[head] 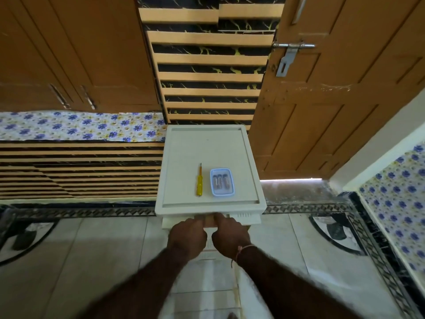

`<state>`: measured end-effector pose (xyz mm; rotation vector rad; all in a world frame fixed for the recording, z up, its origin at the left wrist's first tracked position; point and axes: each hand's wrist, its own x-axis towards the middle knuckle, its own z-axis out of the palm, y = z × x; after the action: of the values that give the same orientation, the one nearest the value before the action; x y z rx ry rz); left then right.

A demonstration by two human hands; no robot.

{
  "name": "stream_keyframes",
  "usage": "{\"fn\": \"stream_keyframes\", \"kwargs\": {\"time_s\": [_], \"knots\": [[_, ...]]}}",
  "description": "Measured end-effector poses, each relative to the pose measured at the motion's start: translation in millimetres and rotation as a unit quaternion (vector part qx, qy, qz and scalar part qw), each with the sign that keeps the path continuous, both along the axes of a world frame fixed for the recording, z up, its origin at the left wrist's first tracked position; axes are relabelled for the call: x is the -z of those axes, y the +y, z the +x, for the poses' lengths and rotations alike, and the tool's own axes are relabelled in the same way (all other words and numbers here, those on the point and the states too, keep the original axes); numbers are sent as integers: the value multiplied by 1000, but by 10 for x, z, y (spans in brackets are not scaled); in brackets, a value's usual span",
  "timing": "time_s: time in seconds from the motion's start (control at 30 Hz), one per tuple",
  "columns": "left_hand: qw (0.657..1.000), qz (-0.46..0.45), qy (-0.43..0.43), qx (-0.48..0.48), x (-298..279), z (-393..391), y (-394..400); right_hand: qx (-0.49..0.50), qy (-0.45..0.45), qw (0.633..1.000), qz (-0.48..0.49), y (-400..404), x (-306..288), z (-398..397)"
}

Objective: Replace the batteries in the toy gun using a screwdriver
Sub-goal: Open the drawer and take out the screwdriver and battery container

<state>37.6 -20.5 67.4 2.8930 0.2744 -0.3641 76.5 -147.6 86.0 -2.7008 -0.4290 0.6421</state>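
— Room on the small white table (250,171)?
— Wide open across the far half and the left strip of its top. Nearer the front edge, two obstacles side by side but apart: a yellow screwdriver (199,182) lying lengthwise, and just right of it a shallow blue-rimmed tray (222,192) with batteries (220,181) inside. Narrow lane between them. Low raised rim all round the top.
— And at the front of the table?
— Crowded. Left hand (187,236) and right hand (230,234) pressed close together at the drawer front below the top. Clear tiled floor (92,249) either side. Wooden door (333,111) tight against the right, patterned wall (209,65) behind.
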Motion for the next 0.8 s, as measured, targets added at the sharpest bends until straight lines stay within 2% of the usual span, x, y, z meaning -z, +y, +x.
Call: {"fn": "stream_keyframes", "kwargs": {"time_s": [0.1, 0.2, 0.3, 0.43, 0.5, 0.63, 0.73, 0.8], "knots": [[995, -62, 81, 3, -101, 34, 40, -18, 33, 999, -25, -36, -63, -10], [961, -133, 235, 60, -154, -35, 95, -95, 108, 987, -69, -96, -94, -118], [929, -98, 344, 98, -86, -275, 44, -159, 161, 967, -118, -180, 15, -342], [926, -106, 354, 82, 228, -600, -76, -164, 121, 966, -160, -217, 192, -591], [941, -113, 308, 83, 347, -676, -109, -165, 108, 966, -170, -189, 242, -619], [969, -67, 212, 105, 298, -808, -205, -185, 69, 964, -180, -165, 244, -653], [959, -70, 248, 120, 131, -765, -95, -193, 45, 966, -164, -227, 162, -681], [949, -74, 293, 95, 110, -673, -183, -199, 63, 968, -139, -245, 91, -667]]}}
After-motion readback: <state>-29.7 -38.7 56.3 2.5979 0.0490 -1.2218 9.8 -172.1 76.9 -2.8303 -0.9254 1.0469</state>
